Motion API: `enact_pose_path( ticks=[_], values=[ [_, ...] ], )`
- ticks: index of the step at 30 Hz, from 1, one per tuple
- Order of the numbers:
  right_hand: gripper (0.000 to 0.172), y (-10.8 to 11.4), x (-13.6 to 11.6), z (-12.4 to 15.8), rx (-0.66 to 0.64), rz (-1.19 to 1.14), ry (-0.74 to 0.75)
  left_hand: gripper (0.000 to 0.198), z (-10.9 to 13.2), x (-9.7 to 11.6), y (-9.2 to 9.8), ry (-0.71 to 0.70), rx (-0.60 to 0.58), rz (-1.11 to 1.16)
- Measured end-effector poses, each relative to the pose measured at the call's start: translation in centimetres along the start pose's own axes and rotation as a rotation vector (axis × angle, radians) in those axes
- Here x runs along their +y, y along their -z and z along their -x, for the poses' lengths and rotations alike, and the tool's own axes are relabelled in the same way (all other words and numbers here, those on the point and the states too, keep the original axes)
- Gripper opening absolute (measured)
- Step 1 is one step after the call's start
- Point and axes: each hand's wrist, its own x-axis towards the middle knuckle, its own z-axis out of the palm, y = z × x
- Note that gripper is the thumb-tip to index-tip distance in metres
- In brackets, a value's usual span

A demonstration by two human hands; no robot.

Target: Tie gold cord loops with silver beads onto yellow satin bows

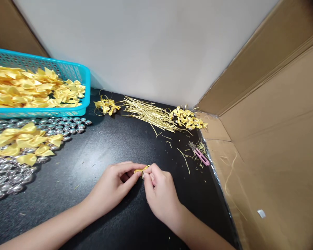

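Observation:
My left hand [112, 185] and my right hand [160, 192] meet low over the black table [106, 146]. Both pinch one small yellow ribbon bow [141, 171] between fingertips, with a bit of silver showing under it. A bundle of thin gold wire ties [148, 113] lies beyond the hands near the wall. Finished small bows lie in two heaps, one [189, 118] to the right of the ties and one [106, 106] to the left.
A turquoise basket [75, 110] full of yellow bows stands at far left. Silver beads [7, 177] with loose yellow bows [26, 140] on them cover the left table. Pink snips [200, 155] lie near the right edge. An open cardboard box [276, 156] stands at right.

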Motion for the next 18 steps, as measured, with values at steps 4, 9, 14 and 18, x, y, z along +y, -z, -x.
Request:
enact_pose_path(
  ticks=[4, 9, 14, 18],
  values=[
    [0.013, -0.10, -0.05, 0.00, 0.012, -0.072, -0.031, 0.024, 0.17, -0.16, -0.11, 0.051, -0.002, 0.066],
    [0.012, 0.00, -0.23, -0.02, -0.001, -0.142, -0.058, 0.027, 0.24, -0.51, -0.28, 0.082, 0.036, 0.101],
    [0.024, 0.22, -0.21, -0.08, 0.006, -0.135, -0.003, 0.021, 0.38, -0.80, -0.38, 0.083, 0.039, 0.126],
    [0.024, 0.05, 0.05, -0.03, -0.022, -0.125, 0.025, 0.017, 0.48, -0.77, -0.32, 0.070, 0.034, 0.126]
  ],
)
